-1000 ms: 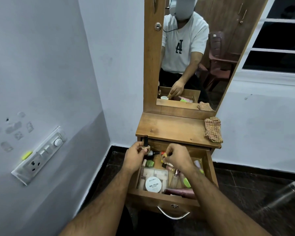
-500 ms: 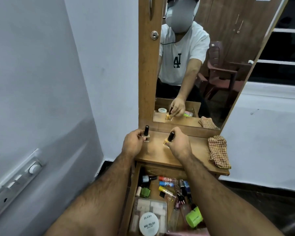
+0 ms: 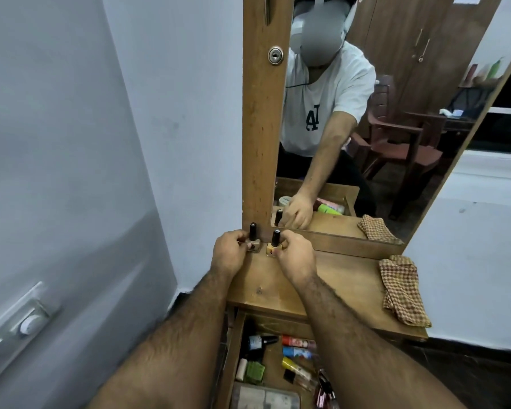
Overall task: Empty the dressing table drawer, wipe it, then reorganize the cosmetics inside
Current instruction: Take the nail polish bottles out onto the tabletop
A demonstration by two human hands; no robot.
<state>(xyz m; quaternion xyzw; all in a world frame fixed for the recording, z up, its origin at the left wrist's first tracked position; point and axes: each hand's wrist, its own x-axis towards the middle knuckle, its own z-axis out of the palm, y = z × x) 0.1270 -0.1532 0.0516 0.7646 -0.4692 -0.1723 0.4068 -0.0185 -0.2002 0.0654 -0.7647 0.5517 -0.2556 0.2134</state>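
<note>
Pinching upright nail polish bottles, left hand one, right hand another, on wooden tabletop; checked cloth rightward, grey wall leftward.

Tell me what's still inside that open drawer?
The drawer holds a dark nail polish bottle lying down, red, blue and yellow tubes, a green packet and a clear box. The forearms cover its right side.

Pale blue walls; switch panel left; dark floor; mirror reflects brown chair.
</note>
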